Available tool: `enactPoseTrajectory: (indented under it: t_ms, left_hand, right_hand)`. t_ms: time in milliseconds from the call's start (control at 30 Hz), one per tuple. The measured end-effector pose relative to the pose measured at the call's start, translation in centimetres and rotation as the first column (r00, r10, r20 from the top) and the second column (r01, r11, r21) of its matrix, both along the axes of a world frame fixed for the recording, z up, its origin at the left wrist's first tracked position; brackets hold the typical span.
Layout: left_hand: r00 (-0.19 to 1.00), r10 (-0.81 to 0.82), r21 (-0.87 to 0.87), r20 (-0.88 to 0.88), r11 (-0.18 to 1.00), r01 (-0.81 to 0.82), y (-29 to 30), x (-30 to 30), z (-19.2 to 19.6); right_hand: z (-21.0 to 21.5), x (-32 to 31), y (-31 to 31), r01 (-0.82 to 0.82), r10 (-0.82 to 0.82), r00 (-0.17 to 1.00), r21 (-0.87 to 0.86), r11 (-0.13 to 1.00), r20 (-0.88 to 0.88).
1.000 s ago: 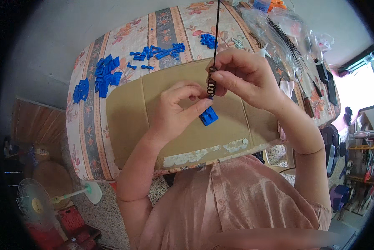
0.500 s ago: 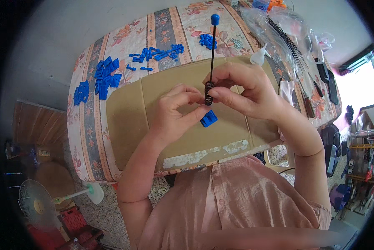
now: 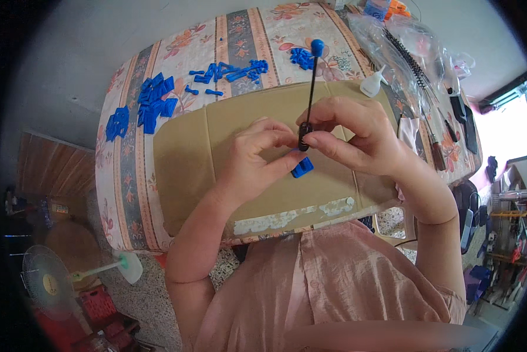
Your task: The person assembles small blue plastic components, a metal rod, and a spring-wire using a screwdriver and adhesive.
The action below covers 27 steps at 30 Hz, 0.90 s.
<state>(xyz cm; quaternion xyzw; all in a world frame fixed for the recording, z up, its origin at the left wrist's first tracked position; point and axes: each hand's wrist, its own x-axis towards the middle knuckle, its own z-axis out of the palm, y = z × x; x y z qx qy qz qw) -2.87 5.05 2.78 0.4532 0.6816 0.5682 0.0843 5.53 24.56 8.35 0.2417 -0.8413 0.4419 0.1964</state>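
A thin black rod (image 3: 312,82) stands nearly upright over the cardboard sheet, topped with a round blue knob (image 3: 317,48). Around its lower part sits a black coil spring (image 3: 304,139). My right hand (image 3: 357,136) is closed, thumb and fingers pinching the spring from the right. From the left, my left hand (image 3: 260,154) is closed at the spring's lower end, its thumb against a small blue plastic block (image 3: 302,168). The fingertips partly hide the block's upper end, where rod and spring meet it.
Brown cardboard (image 3: 187,158) covers part of the flowered tablecloth (image 3: 184,41). Piles of blue plastic parts (image 3: 156,101) lie along the far left. A white squeeze bottle (image 3: 370,85), plastic bags of springs (image 3: 407,53) and a wooden-handled screwdriver (image 3: 438,154) are at the right.
The spring looks shorter and more tightly bunched, and the rod's knob is lower relative to my hands. The whole view has shifted slightly; both hands keep their grip.
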Motion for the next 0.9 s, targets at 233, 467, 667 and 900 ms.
enactPoseTrajectory:
  t_ms: [233, 467, 667, 900]
  left_hand:
    - [1.0, 0.001, -0.007, 0.004, 1.0, -0.001, -0.02, -0.08, -0.04]
    - [1.0, -0.001, -0.006, -0.019, 1.0, 0.001, -0.05, -0.09, -0.04]
    - [0.999, -0.001, -0.043, -0.036, 0.999, 0.0, -0.12, -0.15, 0.01]
    - [1.0, -0.017, -0.037, -0.024, 0.999, 0.016, -0.12, -0.29, -0.25]
  right_hand:
    - [-0.06, -0.06, -0.04, 0.021, -0.021, 1.0, -0.005, 1.0, -0.021]
    - [-0.23, -0.18, -0.09, 0.031, -0.031, 0.999, -0.016, 0.999, -0.007]
    - [-0.4, -0.15, -0.02, 0.027, -0.027, 1.0, -0.022, 0.999, 0.0]
    - [-0.66, -0.18, 0.02, 0.012, -0.013, 1.0, -0.045, 0.999, -0.024]
